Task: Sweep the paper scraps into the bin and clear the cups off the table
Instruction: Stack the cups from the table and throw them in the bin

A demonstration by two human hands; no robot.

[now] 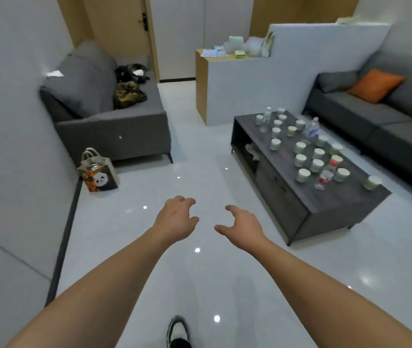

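Note:
A dark low coffee table point(300, 212) stands to my right. Several pale paper cups point(303, 175) are spread over its top, with a red-capped plastic bottle point(326, 175) among them and clear bottles point(311, 128) further back. Crumpled paper point(252, 149) lies in the table's open shelf. My left hand point(177, 219) and my right hand point(241, 227) are stretched out in front of me over the floor, fingers apart and curled, holding nothing. Both hands are well short of the table. No bin is in view.
A grey sofa point(114, 126) with clothes on it stands at the left wall, a panda tote bag point(98, 172) on the floor beside it. Another grey sofa point(380, 121) with an orange cushion point(375, 84) runs behind the table. A white partition point(262, 91) carries clutter. My shoe point(178, 331) is below.

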